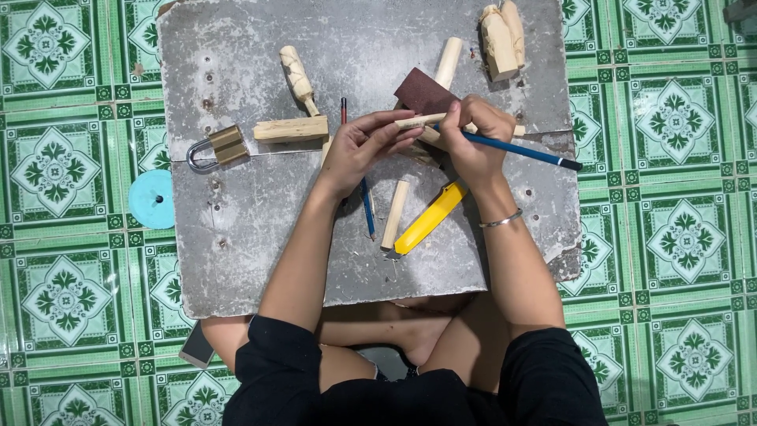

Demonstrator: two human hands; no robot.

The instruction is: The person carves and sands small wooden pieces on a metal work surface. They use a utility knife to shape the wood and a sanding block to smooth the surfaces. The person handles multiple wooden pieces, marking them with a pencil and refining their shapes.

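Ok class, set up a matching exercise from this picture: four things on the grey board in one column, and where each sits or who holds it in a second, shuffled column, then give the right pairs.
Things
1. padlock
2. blue pencil
3. yellow utility knife
4. thin wooden stick

Places
A. held in the right hand
B. lying on the board below the right wrist
C. near the board's left edge
D. pinched in the fingers of the left hand

Pairs: 1-C, 2-A, 3-B, 4-D
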